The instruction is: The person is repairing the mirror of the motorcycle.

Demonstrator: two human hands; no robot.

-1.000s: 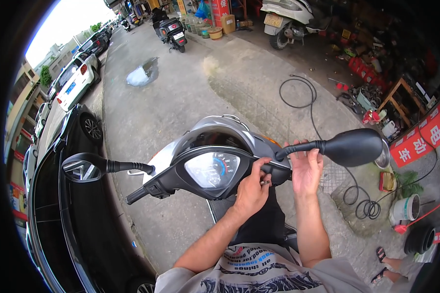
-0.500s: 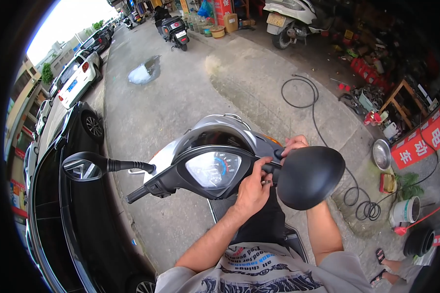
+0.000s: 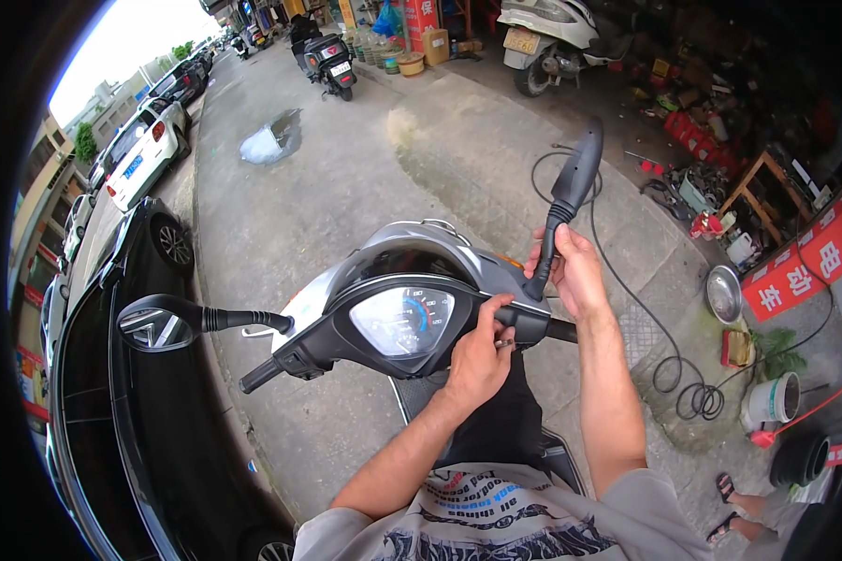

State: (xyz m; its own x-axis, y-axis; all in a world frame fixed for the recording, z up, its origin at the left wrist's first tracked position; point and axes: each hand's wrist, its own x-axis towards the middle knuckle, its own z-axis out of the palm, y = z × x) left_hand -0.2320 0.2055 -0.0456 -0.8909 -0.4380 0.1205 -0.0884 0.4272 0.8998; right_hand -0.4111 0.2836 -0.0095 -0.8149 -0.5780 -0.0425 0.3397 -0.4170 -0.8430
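A scooter's handlebar (image 3: 313, 346) and dashboard (image 3: 400, 323) lie right in front of me. My right hand (image 3: 575, 266) is closed round the stem of the black right mirror (image 3: 575, 173), which points up and away, seen nearly edge-on. Its stem foot meets the handlebar cover beside the right grip (image 3: 561, 330). My left hand (image 3: 482, 360) lies against the inner right part of the handlebar, forefinger on top and the other fingers curled. A small shiny thing shows at those fingers; whether it is a ring or a held part, I cannot tell. The left mirror (image 3: 159, 323) stands out sideways on its stem.
A black car (image 3: 103, 402) stands close on the left. To the right, a black hose (image 3: 702, 402) coils on the pavement near a metal bowl (image 3: 724, 294) and a white bucket (image 3: 772, 402). Another person's sandalled feet (image 3: 728, 505) show at lower right. Parked scooters (image 3: 327, 61) stand farther off.
The right mirror has swung from near me to pointing up and away, turning from its broad back to edge-on. My right hand came into view on its stem; my left hand barely moved.
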